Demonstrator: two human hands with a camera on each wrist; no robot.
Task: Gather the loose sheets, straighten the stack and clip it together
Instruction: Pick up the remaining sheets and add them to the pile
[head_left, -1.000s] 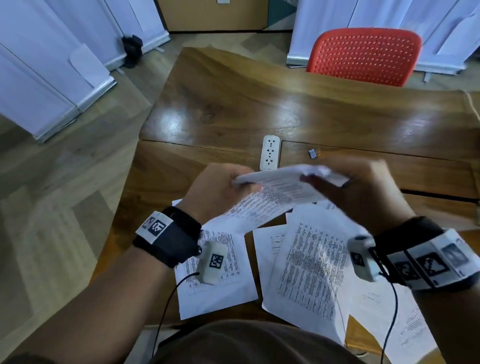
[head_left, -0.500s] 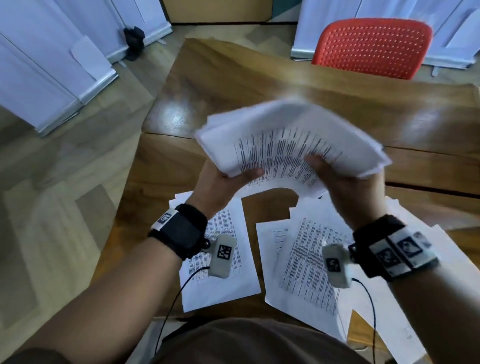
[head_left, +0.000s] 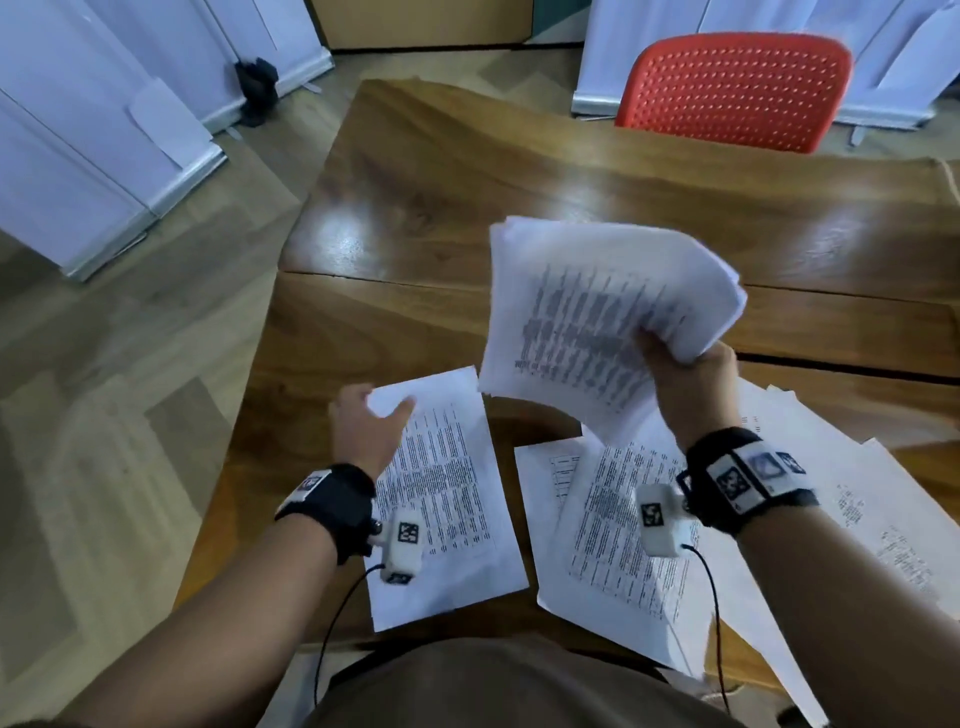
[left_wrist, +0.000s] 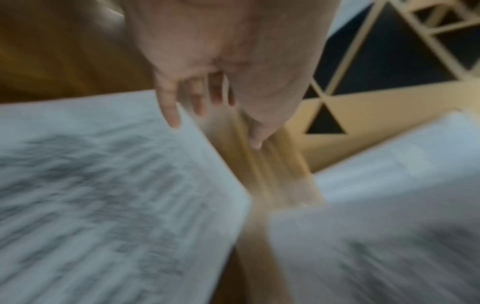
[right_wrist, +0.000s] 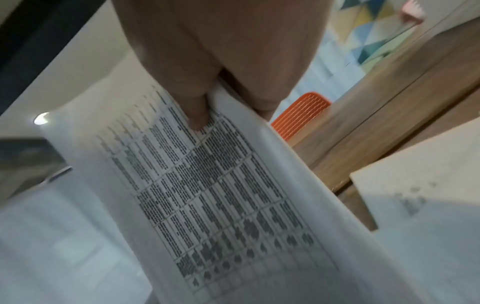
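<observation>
My right hand (head_left: 680, 374) grips a stack of printed sheets (head_left: 597, 322) by its lower right corner and holds it tilted above the table. In the right wrist view the thumb (right_wrist: 197, 115) presses on the stack's top page (right_wrist: 221, 195), with the fingers behind it. My left hand (head_left: 371, 415) is low over the table at the top left corner of a loose printed sheet (head_left: 447, 493). Its fingers (left_wrist: 171, 119) are spread and fairly straight, touching that sheet's edge (left_wrist: 103, 185); the thumb stands apart from them. That view is blurred.
More loose sheets lie overlapping at the middle (head_left: 623, 519) and at the right (head_left: 857, 493) of the wooden table (head_left: 415, 208). A red chair (head_left: 727, 88) stands at the far side. The table's left edge and the floor are beside my left arm.
My left hand has let go of the stack and dropped to the loose sheet at the left. The right hand alone now holds the stack, shifted to the right and turned more upright.
</observation>
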